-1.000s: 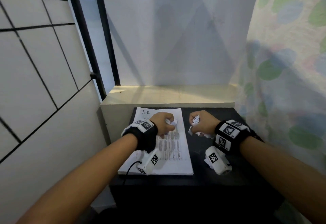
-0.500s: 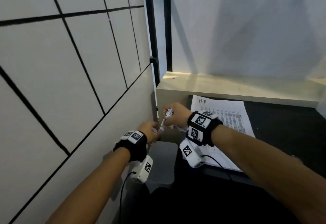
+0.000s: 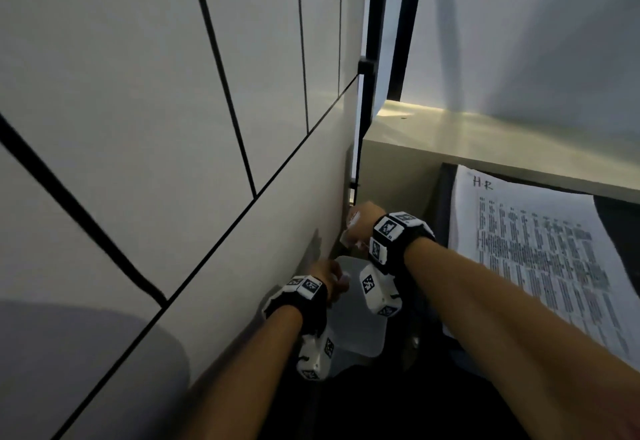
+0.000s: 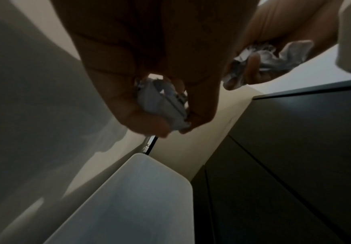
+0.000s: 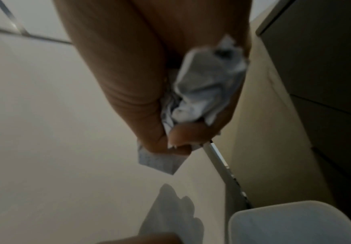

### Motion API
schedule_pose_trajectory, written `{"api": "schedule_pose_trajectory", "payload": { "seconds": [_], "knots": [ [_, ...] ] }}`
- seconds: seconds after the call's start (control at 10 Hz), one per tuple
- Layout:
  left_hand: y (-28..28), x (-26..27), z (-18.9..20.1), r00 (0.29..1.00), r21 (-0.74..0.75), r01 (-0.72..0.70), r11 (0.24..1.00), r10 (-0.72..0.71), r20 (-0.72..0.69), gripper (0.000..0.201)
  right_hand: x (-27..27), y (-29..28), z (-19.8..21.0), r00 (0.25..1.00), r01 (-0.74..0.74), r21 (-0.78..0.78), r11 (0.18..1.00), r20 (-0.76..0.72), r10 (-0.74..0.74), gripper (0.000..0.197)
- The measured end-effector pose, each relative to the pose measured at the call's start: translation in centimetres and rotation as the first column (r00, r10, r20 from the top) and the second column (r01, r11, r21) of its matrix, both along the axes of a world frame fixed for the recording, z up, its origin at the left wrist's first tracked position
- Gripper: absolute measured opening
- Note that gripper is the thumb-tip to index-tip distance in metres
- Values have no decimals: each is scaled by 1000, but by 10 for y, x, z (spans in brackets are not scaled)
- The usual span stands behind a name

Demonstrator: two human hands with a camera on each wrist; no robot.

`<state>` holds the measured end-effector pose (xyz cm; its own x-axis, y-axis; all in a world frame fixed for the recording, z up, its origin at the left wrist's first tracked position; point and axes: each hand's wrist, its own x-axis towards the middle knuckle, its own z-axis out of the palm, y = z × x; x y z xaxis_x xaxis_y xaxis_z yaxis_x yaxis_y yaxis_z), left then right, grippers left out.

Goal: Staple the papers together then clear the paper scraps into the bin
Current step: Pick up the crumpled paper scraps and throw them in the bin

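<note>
- Papers (image 3: pixel 540 256) lie flat on the dark desk (image 3: pixel 620 217) at the right, a printed sheet with "H.R" written at its far-left corner on top. No staple can be made out (too small to tell), so whether stapling is done is a guess; since both hands are off the stack and carrying waste, I'd judge it done.
- Left hand (image 3: pixel 327 278) is curled round a crumpled scrap (image 4: pixel 162 102), fingers and thumb closed on it, held right above the bin (image 3: pixel 360 332).
- Right hand (image 3: pixel 363 223) is also fisted round scraps (image 5: pixel 203 92), w/ a flat printed bit poking out below the fingers. It sits farther and higher than the left hand, near the wall (image 3: pixel 173 127), above the bin's far edge or just past it (can't tell which).
- Bin: pale, rounded-rim tub on the floor in the gap btw wall and desk, left of the desk. Its inside isn't visible from any view, so what's in it is unknown.
- Progress: scraps gathered and brought over; nothing released yet.
- Left to do: open both hands over the bin so the scraps drop in. Right hand prob needs to come nearer and lower first, or its bits may fall behind the bin.
- Whether more scraps remain on the desk: only part of the desk shows, none visible there.
</note>
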<state>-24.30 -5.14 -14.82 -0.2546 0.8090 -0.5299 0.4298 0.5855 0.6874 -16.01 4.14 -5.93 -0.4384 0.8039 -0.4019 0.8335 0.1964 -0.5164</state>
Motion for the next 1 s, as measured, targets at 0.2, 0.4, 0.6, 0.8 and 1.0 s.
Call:
{"api": "schedule_pose_trajectory", "payload": {
  "seconds": [0.2, 0.4, 0.6, 0.8, 1.0],
  "knots": [
    [23, -12, -48, 997, -60, 59, 996, -62, -46, 19, -9, 49, -79, 974, 7, -94, 996, 227, 15, 23],
    [36, -11, -85, 977, -127, 189, 974, -199, -73, 30, -3, 26, -67, 863, -33, -115, 993, 497, 86, 51],
    [40, -7, -106, 920, -173, 338, 925, -364, -149, 58, -1, 26, -68, 755, -242, -141, 960, 594, 278, 51],
    [42, -9, -115, 937, -151, 297, 943, -318, -142, 60, -4, 43, -95, 773, -210, -185, 960, 570, 279, 55],
    [39, -15, -115, 948, -174, 256, 951, -282, -148, 62, -18, 77, -157, 908, -21, -197, 980, 406, 102, 59]
  ]
}}
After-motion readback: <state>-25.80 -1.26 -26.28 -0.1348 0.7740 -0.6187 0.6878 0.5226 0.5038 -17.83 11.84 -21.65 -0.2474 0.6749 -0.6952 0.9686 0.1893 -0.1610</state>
